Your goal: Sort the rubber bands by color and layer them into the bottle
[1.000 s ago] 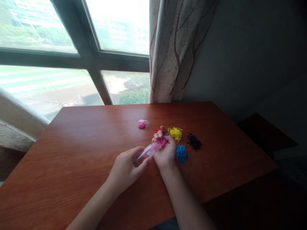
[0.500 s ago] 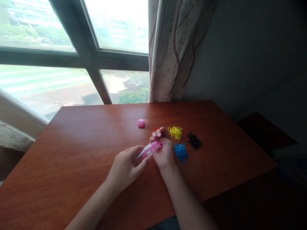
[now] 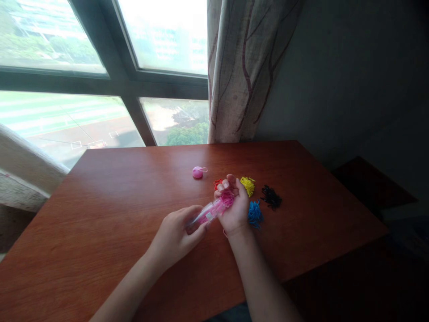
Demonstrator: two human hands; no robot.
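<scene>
My left hand (image 3: 177,230) is closed around a clear plastic bottle (image 3: 203,217), tilted with its mouth toward my right palm. Pink rubber bands (image 3: 227,198) lie in that palm and at the bottle's mouth, with more pink inside. My right hand (image 3: 236,212) is cupped palm up under them, fingers curled. A single pink band (image 3: 225,233) shows beside my right wrist. Past my right fingers is a red pile (image 3: 217,184), partly hidden. Around this hand are piles of yellow bands (image 3: 248,185), blue bands (image 3: 255,214) and black bands (image 3: 271,197).
A pink round cap (image 3: 197,173) with a loop sits on the brown wooden table (image 3: 117,214), beyond my hands. Behind the table are a window (image 3: 127,85) and a patterned curtain (image 3: 234,80). A dark wall is at the right.
My right hand has shifted slightly right and turned its palm further up. More pink bands lie in it, and the red pile shows more. The bottle has barely moved.
</scene>
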